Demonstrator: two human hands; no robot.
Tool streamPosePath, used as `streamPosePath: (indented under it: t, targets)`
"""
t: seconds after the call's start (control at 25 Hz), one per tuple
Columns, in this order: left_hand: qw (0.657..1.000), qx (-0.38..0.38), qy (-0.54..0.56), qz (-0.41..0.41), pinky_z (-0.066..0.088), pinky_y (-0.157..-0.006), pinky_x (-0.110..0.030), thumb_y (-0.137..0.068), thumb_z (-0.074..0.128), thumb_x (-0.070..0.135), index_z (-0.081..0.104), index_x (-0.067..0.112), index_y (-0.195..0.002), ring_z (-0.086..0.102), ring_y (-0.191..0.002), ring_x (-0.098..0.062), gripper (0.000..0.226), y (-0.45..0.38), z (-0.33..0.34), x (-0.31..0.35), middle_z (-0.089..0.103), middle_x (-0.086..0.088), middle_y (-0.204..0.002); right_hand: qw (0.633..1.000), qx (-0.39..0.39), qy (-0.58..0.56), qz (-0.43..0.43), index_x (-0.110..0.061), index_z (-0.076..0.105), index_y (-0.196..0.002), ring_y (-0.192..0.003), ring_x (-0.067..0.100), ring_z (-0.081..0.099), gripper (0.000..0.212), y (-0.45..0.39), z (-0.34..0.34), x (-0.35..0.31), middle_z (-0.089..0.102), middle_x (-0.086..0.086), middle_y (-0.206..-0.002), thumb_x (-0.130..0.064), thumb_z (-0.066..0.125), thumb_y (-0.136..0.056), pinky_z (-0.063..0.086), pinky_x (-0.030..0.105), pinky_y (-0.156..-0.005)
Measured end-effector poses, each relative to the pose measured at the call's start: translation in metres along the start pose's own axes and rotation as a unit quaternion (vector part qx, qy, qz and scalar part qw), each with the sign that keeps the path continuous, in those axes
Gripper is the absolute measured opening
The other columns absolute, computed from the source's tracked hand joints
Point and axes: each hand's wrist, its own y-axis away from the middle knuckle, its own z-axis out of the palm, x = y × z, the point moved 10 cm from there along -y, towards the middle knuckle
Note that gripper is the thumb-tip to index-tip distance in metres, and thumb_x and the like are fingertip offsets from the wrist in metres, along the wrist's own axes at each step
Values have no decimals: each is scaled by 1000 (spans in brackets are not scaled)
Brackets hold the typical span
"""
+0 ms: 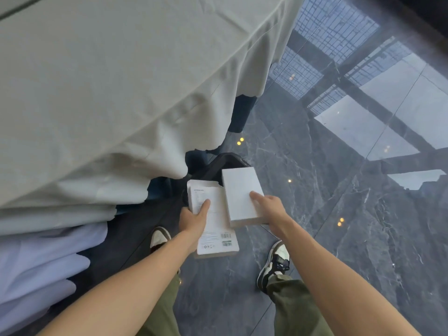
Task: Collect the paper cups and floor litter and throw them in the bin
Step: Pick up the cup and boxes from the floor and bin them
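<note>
My left hand (195,219) grips a flat white box with printed text and barcodes (215,229), thumb on top. My right hand (269,209) holds a plain white box (242,195) by its near corner. Both boxes hover just in front of and above a dark bin (226,163), whose rim shows behind them, close to the table's cloth edge. No paper cups are visible.
A table draped in a pale tablecloth (109,93) fills the left and upper view, hanging low beside the bin. White chair covers (36,263) sit at lower left. The glossy dark marble floor (339,214) stretches to the right. My shoes (275,260) stand below the boxes.
</note>
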Motion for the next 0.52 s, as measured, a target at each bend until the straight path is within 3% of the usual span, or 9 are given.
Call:
streamPosePath:
  t: [0.12,0.28,0.4,0.52]
  targets:
    - [1000,16,7,2,48,-55,-29,-97,68,40,61,9,-119,69,-81,-18,39,-10,-24,-18,74,-9,-109,999,22,42,3,-6,63,-84,-68,23,62,22,-18,11,-2,63,8,-80,-27,68,-89,58,39,-67]
    - [999,-8,42,13,50,-52,-26,-96,65,33,67,11,-110,73,-76,-16,25,-17,-40,-24,77,-1,-91,995,-11,102,0,-4,61,-106,-88,31,71,30,-40,47,-2,67,13,-98,-29,68,-91,63,39,-66]
    - [997,-34,64,26,52,-47,-22,-95,66,30,71,12,-107,75,-68,-11,22,-22,-37,-22,80,6,-78,992,-22,121,-20,-3,56,-92,-83,31,70,24,-53,62,-4,60,12,-86,-26,63,-95,62,41,-67]
    - [996,-39,77,23,53,-47,-20,-94,70,34,71,14,-111,77,-67,-9,26,-21,-28,-27,81,5,-84,986,-8,161,-46,-7,50,-79,-67,25,44,22,-49,55,-2,41,10,-74,-23,58,-93,41,39,-65]
